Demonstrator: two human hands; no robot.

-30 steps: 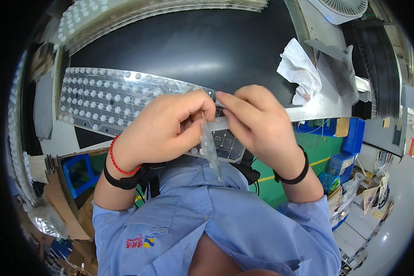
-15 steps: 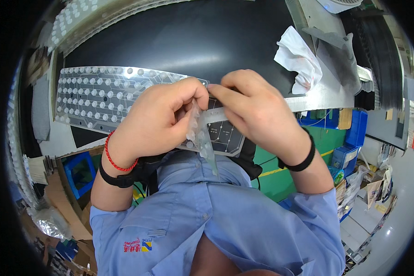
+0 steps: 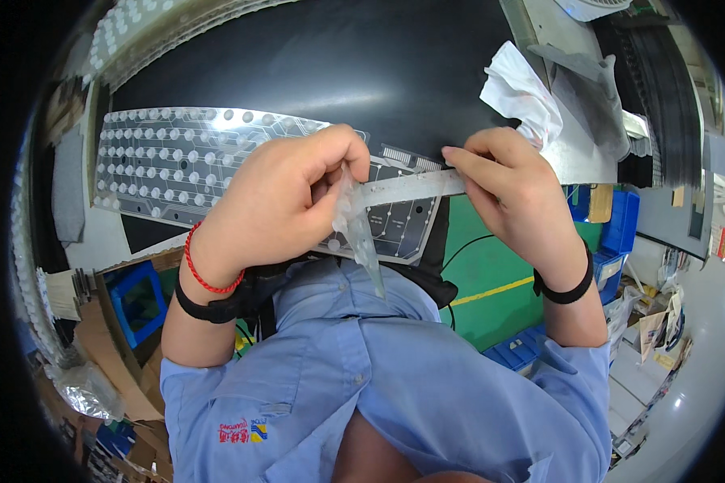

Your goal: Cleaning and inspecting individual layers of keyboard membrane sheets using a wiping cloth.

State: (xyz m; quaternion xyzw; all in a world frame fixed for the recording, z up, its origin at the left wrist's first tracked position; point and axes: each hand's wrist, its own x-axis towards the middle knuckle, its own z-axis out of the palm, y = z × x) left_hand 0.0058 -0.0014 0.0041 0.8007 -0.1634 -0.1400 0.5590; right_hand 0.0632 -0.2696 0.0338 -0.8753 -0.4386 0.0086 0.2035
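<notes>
My left hand (image 3: pixel 286 201) pinches a thin clear film (image 3: pixel 358 233) that hangs down toward my shirt. My right hand (image 3: pixel 511 189) grips the right end of a narrow pale strip (image 3: pixel 403 187) stretched between both hands. Under the hands lies a translucent keyboard membrane sheet (image 3: pixel 177 161) with rows of round contact dots, resting on a black table (image 3: pixel 314 64). The left wrist carries a red cord and a black band; a black band is on the right wrist too.
A crumpled white cloth (image 3: pixel 519 92) lies on the table at the right. Grey metal parts (image 3: pixel 596 113) sit beyond it. Blue bins (image 3: pixel 620 225) stand on a green floor at the right, a blue box (image 3: pixel 137 298) and cardboard at the lower left.
My hands have drawn apart along the pale strip, the right one sliding right. More of the clear film now hangs free from my left hand.
</notes>
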